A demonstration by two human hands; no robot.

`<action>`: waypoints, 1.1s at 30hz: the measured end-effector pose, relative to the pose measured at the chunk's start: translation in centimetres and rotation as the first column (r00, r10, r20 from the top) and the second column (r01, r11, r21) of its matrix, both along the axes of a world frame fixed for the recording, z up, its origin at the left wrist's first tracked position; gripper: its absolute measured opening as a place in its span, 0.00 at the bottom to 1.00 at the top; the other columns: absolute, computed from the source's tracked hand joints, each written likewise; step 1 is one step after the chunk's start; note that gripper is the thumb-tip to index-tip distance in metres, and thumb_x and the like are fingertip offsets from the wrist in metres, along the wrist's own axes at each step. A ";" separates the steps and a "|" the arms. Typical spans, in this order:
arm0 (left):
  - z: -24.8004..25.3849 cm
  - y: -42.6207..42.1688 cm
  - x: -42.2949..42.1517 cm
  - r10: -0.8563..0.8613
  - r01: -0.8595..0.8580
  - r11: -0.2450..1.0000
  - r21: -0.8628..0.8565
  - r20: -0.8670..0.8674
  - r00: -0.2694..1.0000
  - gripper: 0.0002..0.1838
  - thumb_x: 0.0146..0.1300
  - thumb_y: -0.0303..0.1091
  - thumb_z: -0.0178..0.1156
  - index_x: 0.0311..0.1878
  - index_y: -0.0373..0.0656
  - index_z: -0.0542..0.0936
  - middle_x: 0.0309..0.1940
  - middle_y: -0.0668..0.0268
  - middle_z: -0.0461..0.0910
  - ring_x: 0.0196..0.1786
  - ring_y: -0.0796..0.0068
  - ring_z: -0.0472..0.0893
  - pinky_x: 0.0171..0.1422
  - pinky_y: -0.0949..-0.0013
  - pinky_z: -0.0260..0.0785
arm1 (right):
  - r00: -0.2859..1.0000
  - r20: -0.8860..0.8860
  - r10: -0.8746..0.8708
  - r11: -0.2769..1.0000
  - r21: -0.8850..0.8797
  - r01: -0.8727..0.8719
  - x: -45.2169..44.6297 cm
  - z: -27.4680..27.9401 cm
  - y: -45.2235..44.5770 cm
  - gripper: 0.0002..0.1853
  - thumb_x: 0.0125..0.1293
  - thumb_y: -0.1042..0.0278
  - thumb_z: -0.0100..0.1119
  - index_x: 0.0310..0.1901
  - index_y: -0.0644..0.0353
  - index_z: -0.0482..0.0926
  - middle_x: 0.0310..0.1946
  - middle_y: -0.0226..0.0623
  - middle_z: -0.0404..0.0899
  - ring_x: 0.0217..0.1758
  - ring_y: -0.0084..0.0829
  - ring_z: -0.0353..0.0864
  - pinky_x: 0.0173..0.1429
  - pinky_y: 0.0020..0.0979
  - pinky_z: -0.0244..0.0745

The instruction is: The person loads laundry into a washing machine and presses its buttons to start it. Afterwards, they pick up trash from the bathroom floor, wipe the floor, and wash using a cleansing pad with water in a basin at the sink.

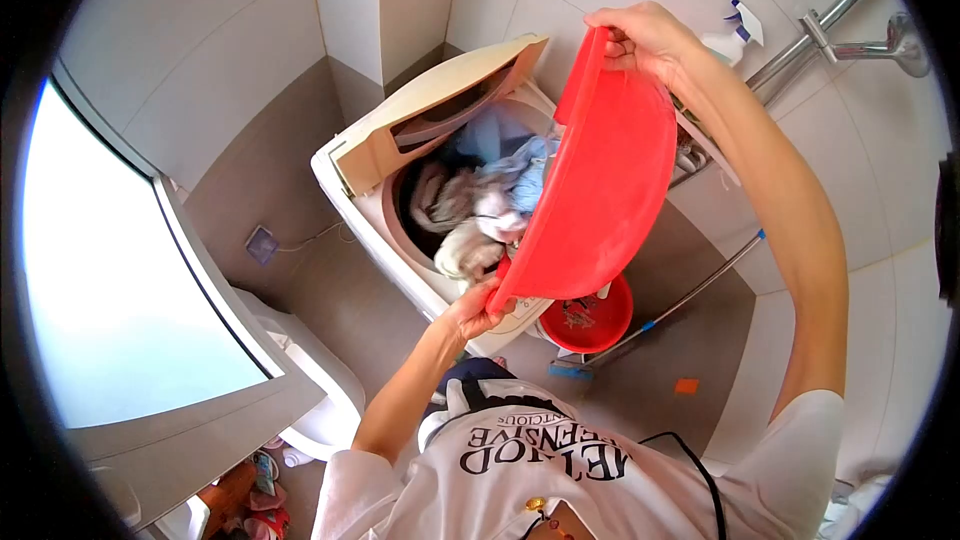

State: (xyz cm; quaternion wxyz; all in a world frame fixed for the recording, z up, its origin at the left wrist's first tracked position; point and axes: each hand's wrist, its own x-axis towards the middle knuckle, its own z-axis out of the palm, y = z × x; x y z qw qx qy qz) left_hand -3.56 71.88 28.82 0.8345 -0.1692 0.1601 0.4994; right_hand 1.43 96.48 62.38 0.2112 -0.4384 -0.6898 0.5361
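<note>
A red plastic basin (610,180) is tipped on its side over the opening of a top-loading washing machine (390,265). My right hand (640,40) is closed round the basin's upper rim. Lower down, my left hand (476,312) grips the opposite rim, near the machine's front edge. Blue, white and greyish clothes (490,195) lie in and across the machine's opening, partly blurred and partly hidden by the basin. Behind them, the machine's cream lid (440,105) stands raised and folded.
A red bucket (590,318) stands on the floor beside the machine, with a blue-headed mop (650,324) next to it. A spray bottle (735,35) and a metal shower bar (800,45) are at the right wall. At left is a white toilet (325,380).
</note>
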 end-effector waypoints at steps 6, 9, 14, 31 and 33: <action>0.4 1.6 1.0 -0.020 0.019 0.989 0.144 0.000 1.000 0.16 0.69 0.30 0.44 0.56 0.31 0.64 0.43 0.52 0.75 0.41 0.64 0.79 0.38 0.69 0.79 | 0.999 0.038 -0.018 0.999 0.038 0.017 1.9 0.9 0.8 0.09 0.58 0.64 0.61 0.28 0.61 0.76 0.21 0.26 0.71 0.21 0.16 0.69 0.36 0.27 0.78; 1.4 1.8 1.8 0.003 0.008 0.994 0.107 -0.099 0.995 0.19 0.69 0.28 0.44 0.60 0.30 0.61 0.53 0.48 0.72 0.52 0.59 0.78 0.54 0.62 0.76 | 0.999 0.040 -0.024 0.998 0.066 0.021 3.6 1.0 0.0 0.10 0.59 0.63 0.61 0.27 0.59 0.76 0.21 0.25 0.71 0.21 0.16 0.69 0.35 0.26 0.77; 0.0 2.0 3.3 0.017 0.004 0.986 0.167 -0.124 0.992 0.19 0.69 0.28 0.45 0.61 0.33 0.62 0.54 0.51 0.72 0.53 0.62 0.78 0.56 0.61 0.75 | 0.998 -0.040 0.054 0.994 0.094 -0.050 5.6 2.1 -1.4 0.08 0.58 0.68 0.62 0.27 0.61 0.75 0.21 0.28 0.73 0.22 0.19 0.73 0.33 0.28 0.80; 2.2 -0.5 14.3 0.425 -0.383 0.898 0.217 -0.650 0.629 0.13 0.62 0.25 0.51 0.50 0.38 0.72 0.45 0.60 0.78 0.47 0.65 0.80 0.51 0.60 0.76 | 0.883 -0.434 0.182 0.969 0.230 -0.087 28.4 0.6 -7.1 0.06 0.62 0.67 0.58 0.32 0.59 0.75 0.25 0.27 0.77 0.24 0.15 0.75 0.29 0.17 0.71; 3.8 -1.0 14.8 0.517 -0.375 0.855 0.358 -0.642 0.566 0.12 0.62 0.26 0.50 0.49 0.38 0.72 0.44 0.58 0.78 0.46 0.64 0.80 0.52 0.58 0.76 | 0.859 -0.447 0.249 0.957 0.249 -0.148 30.4 0.9 -6.8 0.05 0.62 0.68 0.57 0.32 0.59 0.75 0.24 0.27 0.77 0.23 0.16 0.74 0.28 0.18 0.71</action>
